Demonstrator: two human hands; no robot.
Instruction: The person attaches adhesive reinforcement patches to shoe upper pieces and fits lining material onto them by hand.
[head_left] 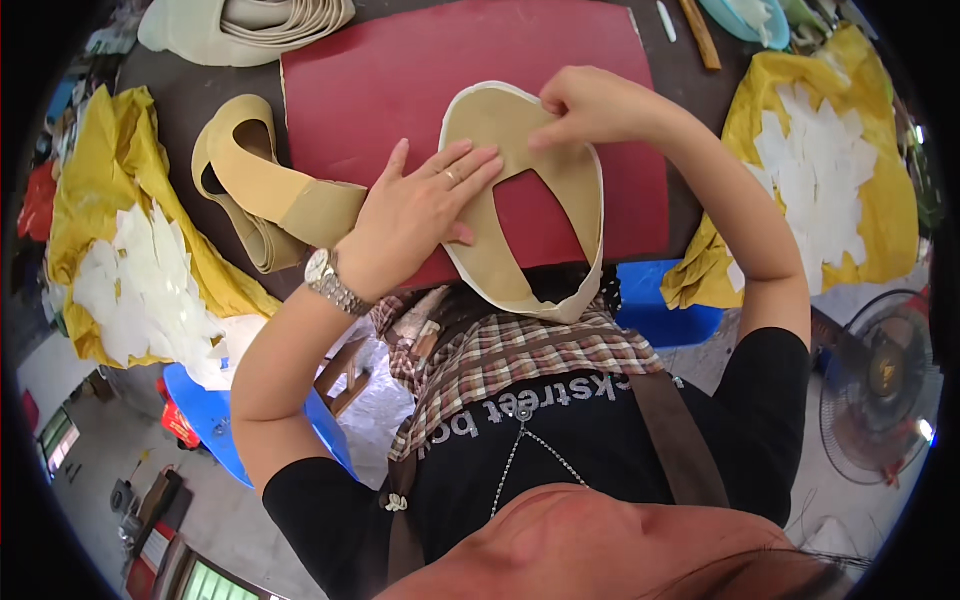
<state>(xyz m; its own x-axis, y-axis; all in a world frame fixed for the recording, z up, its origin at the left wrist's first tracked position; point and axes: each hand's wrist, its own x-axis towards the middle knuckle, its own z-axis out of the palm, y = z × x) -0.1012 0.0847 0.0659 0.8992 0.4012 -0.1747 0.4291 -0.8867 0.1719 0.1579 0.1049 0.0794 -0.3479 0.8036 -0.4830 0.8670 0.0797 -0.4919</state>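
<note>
A tan shoe upper (470, 225) with a white edge and a cut-out middle lies on a dark red board (390, 90), its near end reaching past the board's front edge. My left hand (425, 200) rests flat on the left part of the upper, fingers stretched out and thumb apart. At the far right edge of the upper, my right hand (590, 110) is closed, its fingers curled at the rim and the thumb pointing down on the tan face. The bit of edge under those fingers is hidden. Left of the board sits a group of similar tan uppers (250, 180), looped and overlapping.
Stacked pale uppers (250, 30) lie at the far left. Yellow bags with white cut pieces stand at the left (150, 290) and right (815, 170). A white pen (666, 20), a wooden stick (700, 35) and a light blue bowl (750, 20) lie far right. A fan (880, 385) stands right.
</note>
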